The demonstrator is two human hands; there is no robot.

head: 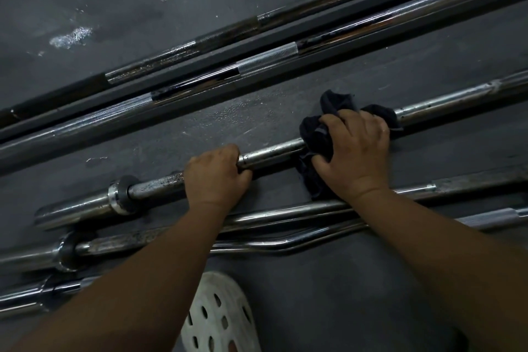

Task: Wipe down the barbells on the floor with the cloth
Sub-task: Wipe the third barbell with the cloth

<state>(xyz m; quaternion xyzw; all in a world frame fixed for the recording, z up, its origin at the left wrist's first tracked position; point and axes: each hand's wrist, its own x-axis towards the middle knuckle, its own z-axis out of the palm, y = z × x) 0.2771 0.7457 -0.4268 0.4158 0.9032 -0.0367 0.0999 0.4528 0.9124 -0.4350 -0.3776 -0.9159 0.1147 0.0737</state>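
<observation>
Well, from the head view, the fingers of my left hand (214,177) curl round the barbell (271,151) lying on the floor (314,280) between other bars (265,61), my right hand (354,151) clamping the bunched cloth (315,137) onto it; a slack grip could let it roll.

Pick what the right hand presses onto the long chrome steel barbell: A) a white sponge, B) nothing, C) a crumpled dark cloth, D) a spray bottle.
C: the right hand grips a crumpled dark cloth bunched around the long chrome steel barbell.
</observation>
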